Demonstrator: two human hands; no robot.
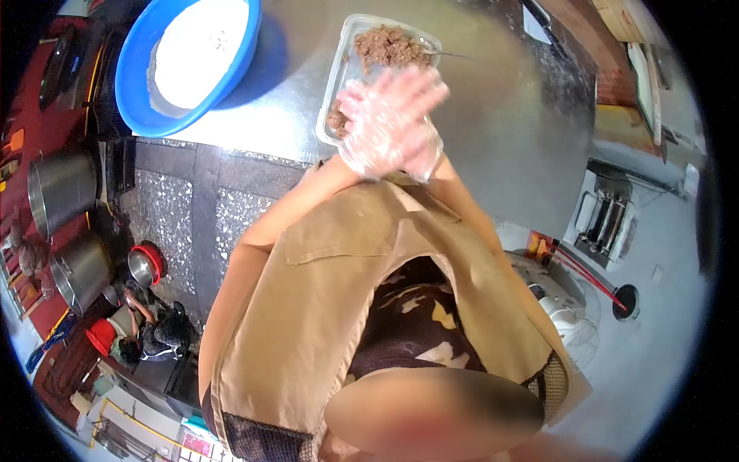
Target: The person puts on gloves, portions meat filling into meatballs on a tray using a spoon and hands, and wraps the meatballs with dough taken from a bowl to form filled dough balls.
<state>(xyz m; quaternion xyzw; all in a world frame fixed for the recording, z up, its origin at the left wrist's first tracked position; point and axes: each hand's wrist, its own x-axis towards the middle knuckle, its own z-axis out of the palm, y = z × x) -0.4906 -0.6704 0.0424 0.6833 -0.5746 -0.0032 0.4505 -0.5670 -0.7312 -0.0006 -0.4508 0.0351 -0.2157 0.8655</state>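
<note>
Both hands wear clear plastic gloves and lie one over the other, above the near right part of a clear rectangular tub [324, 115]. My left hand [385, 115] is on top, its fingers stretched toward the upper right. My right hand [423, 145] lies mostly beneath it, its fingers largely hidden. Whatever is between the palms cannot be seen. Brown minced filling [390, 46] fills the tub's far end, with a thin handle sticking out to the right. A small brown ball [336, 121] sits in the tub's near left corner.
A blue basin [138, 96] of white powder [202, 54] stands at the table's left on the metal tabletop [508, 115]. Large metal pots [65, 192] are at far left. On the floor is a red-rimmed bowl [144, 266], near a crouching person [165, 331].
</note>
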